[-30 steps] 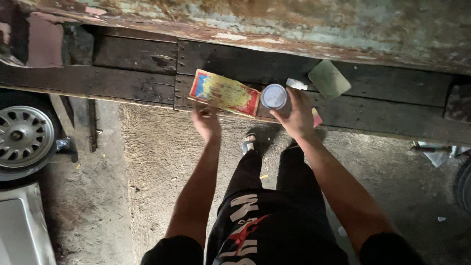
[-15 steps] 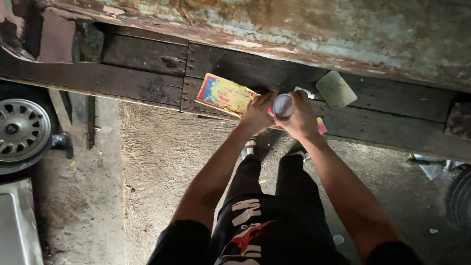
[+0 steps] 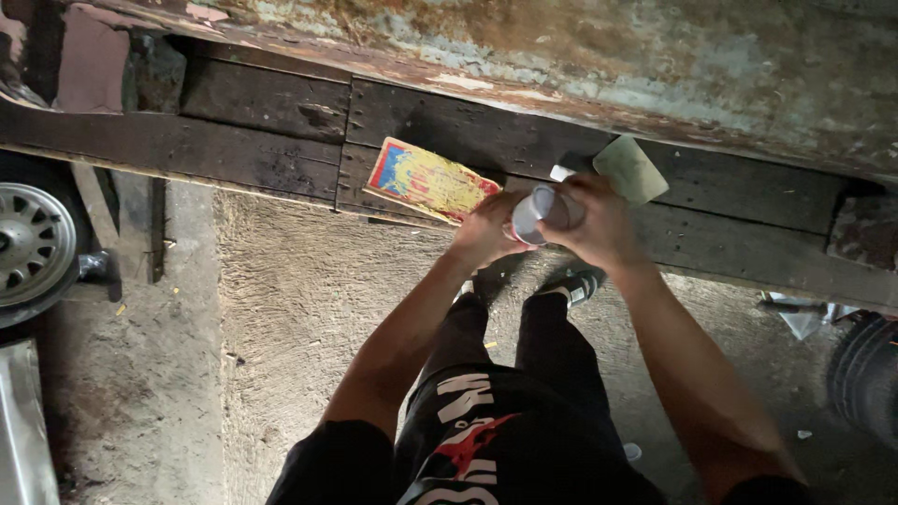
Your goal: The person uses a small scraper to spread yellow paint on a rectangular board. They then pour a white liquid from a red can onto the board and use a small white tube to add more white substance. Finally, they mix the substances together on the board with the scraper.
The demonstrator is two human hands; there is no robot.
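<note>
Both hands meet around a small round can (image 3: 535,213) with a white lid and a red side, held over the edge of a dark wooden ledge (image 3: 262,150). My right hand (image 3: 599,224) wraps the can from the right. My left hand (image 3: 484,234) grips it from the left, fingers at its lid. Just left of the hands, a flat red and yellow board (image 3: 428,180) smeared with paint lies on the ledge. A pale green square pad (image 3: 631,168) rests on the ledge behind my right hand.
A rusty, peeling metal body (image 3: 580,56) runs along the top. A silver car wheel (image 3: 33,245) sits at the far left and a black tyre (image 3: 865,374) at the right. My black shoes (image 3: 571,285) stand on rough concrete below the ledge.
My left hand left the painted board and moved right onto the can. The can now sits between both hands, lifted slightly toward me.
</note>
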